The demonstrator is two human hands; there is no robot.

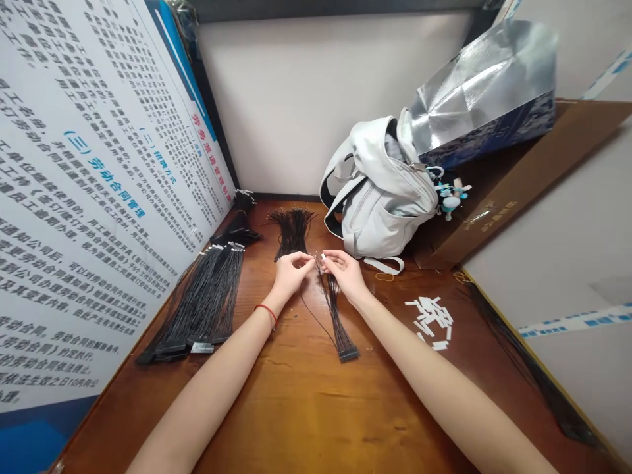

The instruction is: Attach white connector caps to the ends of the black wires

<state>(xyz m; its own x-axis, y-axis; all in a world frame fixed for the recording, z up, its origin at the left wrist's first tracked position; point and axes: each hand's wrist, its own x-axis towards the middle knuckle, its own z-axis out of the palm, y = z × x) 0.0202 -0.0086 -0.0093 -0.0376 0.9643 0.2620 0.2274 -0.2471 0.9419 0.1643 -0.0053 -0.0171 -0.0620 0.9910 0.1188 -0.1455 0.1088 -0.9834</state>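
— While the left hand (291, 274) and the right hand (347, 275) meet over the wooden table (316, 421), which sits closer to the black wire harness (336, 322)?

— The right hand, its fingertips pinched narrowly on a small white tab (323, 255); the harness runs lengthwise from its black connector (349, 354), nearest the person, up and away to the meeting fingertips.

— And the left hand?

— Narrowly pinched too, a red string bracelet (267, 313) at its wrist (whatever those fingertips hold is too small to tell); one thin loose wire (316, 324) curves below it.

— What surrounds them?

— Stacked wire harnesses (197, 309) lie to the left, beside a printed notice board (99, 164); a fanned wire bundle (292, 230) lies ahead; white plastic strips (427, 322) lie to the right; a pale grey backpack (380, 191) stands against a white wall (320, 99), a silver bag (484, 92) just behind it.
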